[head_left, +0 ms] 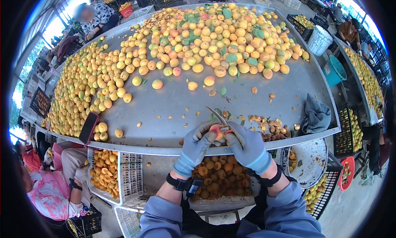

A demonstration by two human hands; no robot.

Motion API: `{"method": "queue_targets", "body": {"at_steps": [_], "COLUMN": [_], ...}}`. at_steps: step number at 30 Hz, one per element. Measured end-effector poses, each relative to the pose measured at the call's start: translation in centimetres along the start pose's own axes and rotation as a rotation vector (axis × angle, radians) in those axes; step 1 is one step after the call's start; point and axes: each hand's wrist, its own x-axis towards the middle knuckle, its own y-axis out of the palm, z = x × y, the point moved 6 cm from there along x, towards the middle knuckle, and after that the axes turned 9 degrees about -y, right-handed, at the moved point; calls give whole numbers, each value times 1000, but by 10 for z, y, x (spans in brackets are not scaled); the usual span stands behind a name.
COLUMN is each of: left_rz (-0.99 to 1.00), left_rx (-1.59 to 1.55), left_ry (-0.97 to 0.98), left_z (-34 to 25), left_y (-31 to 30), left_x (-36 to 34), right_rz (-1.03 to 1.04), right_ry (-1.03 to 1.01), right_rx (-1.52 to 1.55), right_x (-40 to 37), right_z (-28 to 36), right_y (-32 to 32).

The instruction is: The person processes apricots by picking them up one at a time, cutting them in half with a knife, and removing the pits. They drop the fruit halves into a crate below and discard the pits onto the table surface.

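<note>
Both my hands wear grey-blue gloves and meet just above the near edge of the metal table [173,114]. My left hand [194,146] is closed around a reddish-orange apricot [215,131]. My right hand [247,146] grips a small knife whose curved blade [217,115] points up and left, its base against the fruit. The handle is hidden in the glove. Below my hands, a crate [222,203] holds apricots, many looking cut. A small heap of brown pits [276,130] lies right of my right hand, with leaves and scraps nearby.
Whole apricots [222,36] are piled across the far and left table. A phone [88,128] leans at the near left edge, and a grey cloth [317,114] lies at right. Apricot halves [105,172] fill a crate at left. A white basin [309,161] sits right. Other people surround the table.
</note>
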Motion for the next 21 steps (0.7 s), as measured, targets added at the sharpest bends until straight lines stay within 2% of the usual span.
{"method": "queue_targets", "body": {"at_steps": [2,15,18,21], "left_rz": [-4,-82,-131,-139], "left_rx": [9,60,164,110], "left_ry": [-4,-18,26,-9], "left_z": [0,-2,-6,-12], "left_y": [0,-4,-6,-2], "left_x": [0,-3,-3,-2], "right_rz": [29,26,25,24], "right_ry": [-61,-103,-114,-82], "right_rx": [-171,-132,-214,-313], "right_x": [1,0,-1,-3], "right_z": [3,-4,-4,-6], "right_y": [2,22,27,32]}}
